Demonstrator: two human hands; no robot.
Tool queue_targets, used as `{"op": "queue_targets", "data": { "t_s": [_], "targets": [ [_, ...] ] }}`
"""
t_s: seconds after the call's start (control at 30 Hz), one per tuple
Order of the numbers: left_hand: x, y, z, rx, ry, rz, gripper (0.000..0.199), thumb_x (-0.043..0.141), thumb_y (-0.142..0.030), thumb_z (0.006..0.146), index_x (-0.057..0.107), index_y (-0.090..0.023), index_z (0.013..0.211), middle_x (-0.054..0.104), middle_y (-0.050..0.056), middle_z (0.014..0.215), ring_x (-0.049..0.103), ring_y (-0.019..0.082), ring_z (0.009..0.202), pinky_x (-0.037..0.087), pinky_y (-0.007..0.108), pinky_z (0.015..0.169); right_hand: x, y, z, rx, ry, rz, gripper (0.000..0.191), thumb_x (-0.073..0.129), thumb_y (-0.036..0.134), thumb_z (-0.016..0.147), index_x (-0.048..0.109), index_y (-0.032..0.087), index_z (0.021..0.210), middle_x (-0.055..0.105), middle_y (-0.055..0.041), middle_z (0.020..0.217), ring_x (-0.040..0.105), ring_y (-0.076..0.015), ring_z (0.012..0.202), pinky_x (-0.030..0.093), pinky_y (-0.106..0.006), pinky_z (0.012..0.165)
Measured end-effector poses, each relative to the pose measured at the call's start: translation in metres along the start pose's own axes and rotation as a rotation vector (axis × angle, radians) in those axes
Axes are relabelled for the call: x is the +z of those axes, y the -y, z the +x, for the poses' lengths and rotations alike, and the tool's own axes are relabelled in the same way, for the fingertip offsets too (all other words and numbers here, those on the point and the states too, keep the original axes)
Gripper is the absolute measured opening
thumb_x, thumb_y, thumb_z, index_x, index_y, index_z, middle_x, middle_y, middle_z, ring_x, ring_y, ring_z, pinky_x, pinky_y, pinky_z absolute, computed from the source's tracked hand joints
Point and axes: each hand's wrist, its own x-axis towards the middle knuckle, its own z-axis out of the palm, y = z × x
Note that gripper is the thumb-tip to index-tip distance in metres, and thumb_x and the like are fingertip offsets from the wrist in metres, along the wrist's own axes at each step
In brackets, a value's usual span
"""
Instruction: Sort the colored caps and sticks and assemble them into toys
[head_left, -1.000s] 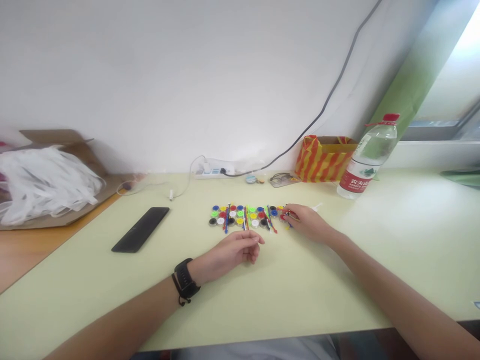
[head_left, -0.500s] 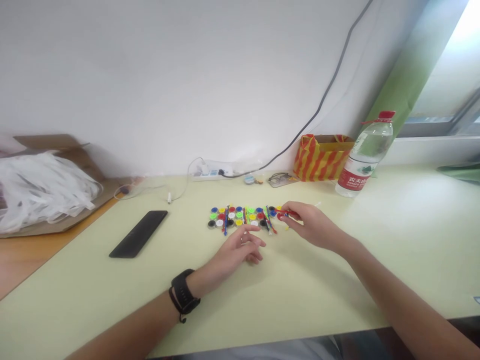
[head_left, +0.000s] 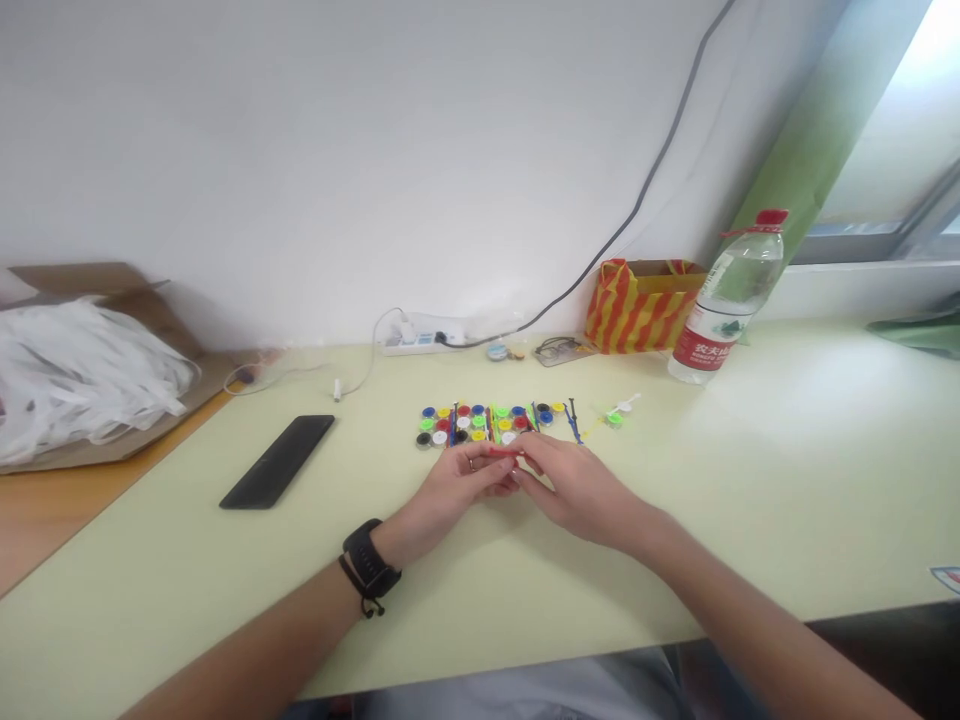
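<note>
My left hand (head_left: 450,487) and my right hand (head_left: 574,490) meet over the near edge of the coloured pieces, fingers closed together. A thin red plastic stick (head_left: 504,452) lies between the fingertips of both hands. Whatever else sits between the fingers is hidden. Behind them are rows of small round discs (head_left: 464,431) in blue, yellow, red, green, white and black, with thin coloured sticks (head_left: 490,424) between groups of them. Right of these rows lie a dark stick (head_left: 574,420) and a green disc (head_left: 614,419) beside a white stick. My hands cover part of the front row.
A black flat slab (head_left: 279,462) lies left on the table (head_left: 300,590). At the back are a power strip (head_left: 424,337), a striped bag (head_left: 637,308) and a large water bottle (head_left: 724,305). A carton (head_left: 105,285) of white strips stands far left.
My right hand has come left from the right end of the discs, bringing the red stick to my left hand. My left fingers, loosely open before, now close on it.
</note>
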Motion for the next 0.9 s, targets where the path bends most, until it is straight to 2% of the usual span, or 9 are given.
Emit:
{"op": "queue_targets", "data": {
  "t_s": [0.13,0.23,0.33,0.47,0.63,0.77,0.9],
  "targets": [
    [-0.006,0.0,0.002,0.017,-0.081,0.012,0.042,0.086,-0.042,0.08,0.073,-0.019,0.112,0.075,0.006,0.095,0.073,0.019,0.086,0.056,0.036,0.088,-0.007,-0.022,0.002,-0.027,-0.016,0.118,0.019,0.038,0.023,0.106,0.057,0.024,0.104,0.065,-0.0058,0.095,0.06,-0.0216,0.084,0.048,-0.035,0.078],
    [-0.009,0.002,0.004,0.032,-0.119,0.043,0.044,0.086,-0.044,0.08,0.073,-0.019,0.114,0.074,0.005,0.093,0.074,0.02,0.084,0.057,0.037,0.086,-0.004,-0.043,0.0,-0.031,-0.054,0.149,0.025,0.035,0.024,0.108,0.06,0.024,0.112,0.066,-0.0083,0.103,0.061,-0.0234,0.093,0.049,-0.037,0.084],
    [-0.009,0.005,0.005,0.04,-0.101,0.086,0.041,0.086,-0.043,0.08,0.073,-0.017,0.108,0.074,0.008,0.097,0.075,0.021,0.088,0.057,0.037,0.087,0.003,-0.053,-0.002,-0.04,-0.029,0.147,0.028,0.039,0.025,0.107,0.063,0.025,0.12,0.065,-0.0087,0.105,0.061,-0.0242,0.096,0.049,-0.038,0.086],
    [-0.005,0.008,0.003,0.095,-0.103,0.145,0.041,0.089,-0.036,0.076,0.071,-0.018,0.108,0.074,0.008,0.105,0.073,0.022,0.096,0.056,0.037,0.091,0.014,-0.045,-0.002,-0.011,-0.087,0.267,0.034,0.036,0.021,0.106,0.068,0.024,0.116,0.059,-0.0076,0.099,0.059,-0.0233,0.095,0.049,-0.039,0.086],
    [-0.002,0.008,0.004,0.164,-0.158,0.194,0.044,0.089,-0.034,0.075,0.07,-0.02,0.113,0.074,0.008,0.107,0.072,0.023,0.098,0.056,0.037,0.092,0.025,-0.037,0.0,-0.041,-0.145,0.382,0.041,0.036,0.019,0.105,0.067,0.027,0.129,0.058,-0.0074,0.101,0.06,-0.0222,0.095,0.051,-0.039,0.087],
    [-0.003,0.008,0.006,0.189,-0.153,0.234,0.04,0.085,-0.036,0.08,0.072,-0.018,0.113,0.076,0.01,0.111,0.072,0.023,0.1,0.056,0.038,0.092,0.024,-0.041,-0.001,0.009,-0.169,0.422,0.033,0.045,0.024,0.104,0.067,0.028,0.128,0.066,-0.0088,0.112,0.064,-0.0234,0.103,0.053,-0.041,0.091],
    [-0.001,0.012,0.006,0.173,-0.1,0.252,0.036,0.085,-0.036,0.08,0.073,-0.018,0.11,0.076,0.011,0.111,0.073,0.023,0.094,0.058,0.036,0.084,0.017,-0.04,0.0,0.084,-0.128,0.509,0.025,0.057,0.03,0.1,0.066,0.027,0.122,0.074,-0.0065,0.108,0.07,-0.0233,0.099,0.056,-0.039,0.086]
  ]
}}
